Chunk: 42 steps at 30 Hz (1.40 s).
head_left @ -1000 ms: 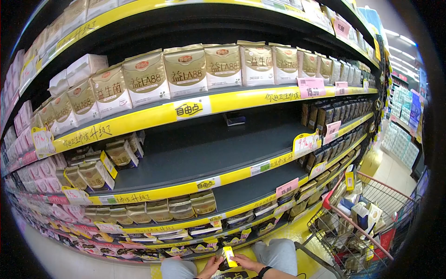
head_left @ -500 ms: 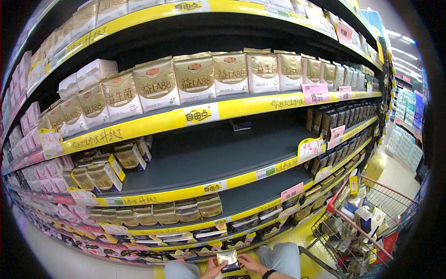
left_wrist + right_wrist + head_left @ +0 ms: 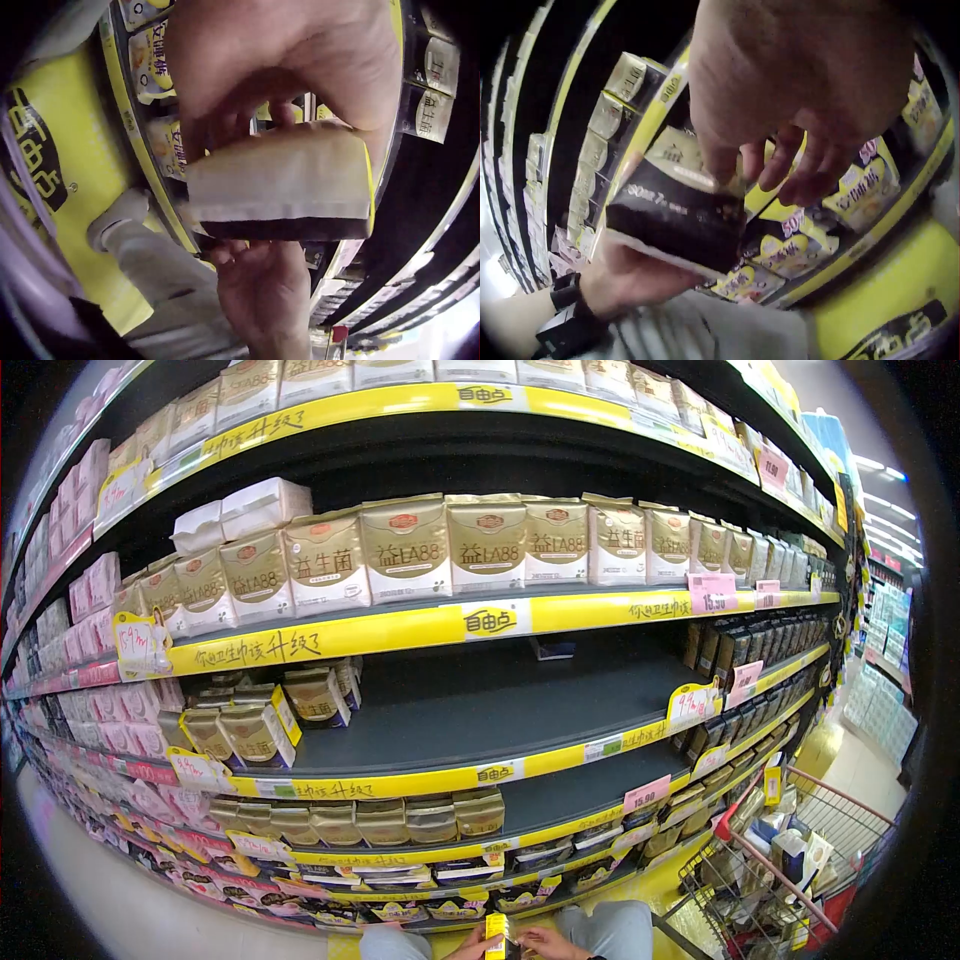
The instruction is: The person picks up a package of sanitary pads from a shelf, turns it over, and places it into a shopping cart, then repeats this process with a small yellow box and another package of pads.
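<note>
A small gold, white and black package (image 3: 504,940) with a yellow side is held low before the person's lap. My left hand (image 3: 468,947) grips it; in the left wrist view this hand (image 3: 285,67) reaches over the package (image 3: 285,176), and in the right wrist view it (image 3: 641,276) supports the package (image 3: 679,214) from below. My right hand (image 3: 552,943) is at the package's right side. Seen in the right wrist view, the right hand (image 3: 802,90) touches the gold part with a fingertip, its other fingers loosely bent off the package.
Ahead, shelves (image 3: 400,620) hold rows of gold and white packs (image 3: 487,550), with pink packs (image 3: 125,720) at the left. Small gold packs (image 3: 255,732) stand on a middle shelf. A wire shopping cart (image 3: 790,860) with mixed packages is at the right, beside an aisle.
The package has turned from its broad gold and black face to its yellow side in the head view. The shelves have shifted rightward and down in that view.
</note>
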Motion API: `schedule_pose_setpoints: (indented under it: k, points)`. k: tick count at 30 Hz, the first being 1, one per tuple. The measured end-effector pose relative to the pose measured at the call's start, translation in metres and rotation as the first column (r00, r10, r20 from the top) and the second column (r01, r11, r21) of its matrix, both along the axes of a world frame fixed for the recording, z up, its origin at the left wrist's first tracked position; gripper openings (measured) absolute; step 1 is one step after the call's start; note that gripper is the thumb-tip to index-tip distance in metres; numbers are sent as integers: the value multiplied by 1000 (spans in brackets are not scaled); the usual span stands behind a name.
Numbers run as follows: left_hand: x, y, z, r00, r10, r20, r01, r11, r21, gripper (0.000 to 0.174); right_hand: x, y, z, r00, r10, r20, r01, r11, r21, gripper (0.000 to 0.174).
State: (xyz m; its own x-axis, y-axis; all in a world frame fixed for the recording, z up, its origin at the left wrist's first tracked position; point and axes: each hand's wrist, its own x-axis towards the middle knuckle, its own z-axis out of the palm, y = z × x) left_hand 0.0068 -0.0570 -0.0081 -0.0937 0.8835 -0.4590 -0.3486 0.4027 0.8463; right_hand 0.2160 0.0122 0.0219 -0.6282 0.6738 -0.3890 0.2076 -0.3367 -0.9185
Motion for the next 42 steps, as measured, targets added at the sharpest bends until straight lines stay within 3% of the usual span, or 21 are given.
schedule_pose_setpoints:
  k: [2, 3, 4, 6, 7, 8, 10, 12, 14, 15, 16, 19, 23, 28, 31, 32, 34, 37, 39, 40, 42]
  points:
    - [0, 1, -7, 1000, 11, -17, -10, 999, 33, 60, 9, 17, -57, 983, 155, 96, -179, 929, 325, 38]
    - [0, 1, -14, 999, 20, -28, -18, 998, 52, 60, 6, 17, -40, 983, 151, 104, -183, 843, 506, 33]
    - [-1, 2, -23, 999, 31, -38, -28, 997, 77, 60, 11, 18, -21, 991, 113, 75, -135, 859, 494, 32]
    - [1, 1, -35, 997, 57, -49, -52, 992, 114, 60, 6, 7, 85, 999, 36, 16, -39, 883, 467, 31]
    - [0, -5, 5, 992, 60, -115, -48, 994, 102, 53, 5, -2, 130, 994, 8, -105, 45, 870, 491, 31]
    - [-2, -5, -9, 993, 44, -108, -31, 992, 119, 56, 4, -11, 176, 975, -8, -222, 123, 852, 508, 31]
    - [-8, 10, -44, 995, 0, -104, 17, 988, 156, 64, 10, -19, 247, 950, 159, -269, 93, 677, 730, 36]
    - [-8, 14, -44, 995, -29, -91, 39, 993, 112, 62, 32, -47, 308, 963, 167, -213, 136, 380, 915, 41]
    - [-12, 15, -19, 994, -87, -74, 83, 995, -50, 63, 26, -65, 355, 774, 326, -543, 393, 426, 815, 38]
    - [-12, 20, -36, 991, -68, -113, 65, 997, -27, 65, 14, -67, 374, 596, 462, -657, 509, 416, 754, 41]
    - [-9, 20, -52, 987, -52, -151, 53, 999, -1, 67, -5, -60, 387, 288, 671, -683, 667, 371, 646, 46]
    - [-10, 21, -20, 992, -90, -88, 80, 991, -111, 67, 9, -64, 426, 528, 679, -510, 391, 338, 856, 45]
    - [-7, 13, 1, 983, -82, -165, 69, 994, -82, 68, 5, -80, 426, 596, 562, -573, 438, 371, 819, 38]
    - [-7, 10, 0, 981, -73, -182, 67, 997, -39, 69, -9, -61, 423, 426, 733, -530, 497, 300, 814, 34]
    - [-12, 16, -10, 967, -137, -215, 111, 985, -132, 71, -12, -57, 429, 343, 786, -514, 417, 363, 833, 38]
    - [-13, 17, -14, 961, -149, -233, 117, 982, -145, 71, -11, -60, 420, 404, 758, -511, 444, 326, 835, 17]
    - [-12, 19, -31, 961, -144, -235, 117, 985, -125, 73, -6, -69, 397, 519, 690, -504, 489, 244, 837, 69]
    - [-8, 18, -34, 967, -139, -214, 120, 988, -101, 74, -6, -69, 404, 484, 692, -536, 503, 281, 817, 63]
    - [-8, 17, -25, 966, -152, -207, 130, 985, -113, 74, -7, -61, 427, 426, 738, -523, 409, 359, 839, 21]
    - [-9, 19, -20, 964, -164, -211, 138, 982, -129, 74, -7, -58, 435, 391, 762, -516, 358, 391, 848, 43]
    - [-10, 17, -11, 963, -174, -205, 145, 978, -149, 73, -8, -58, 430, 415, 761, -499, 366, 363, 857, 49]
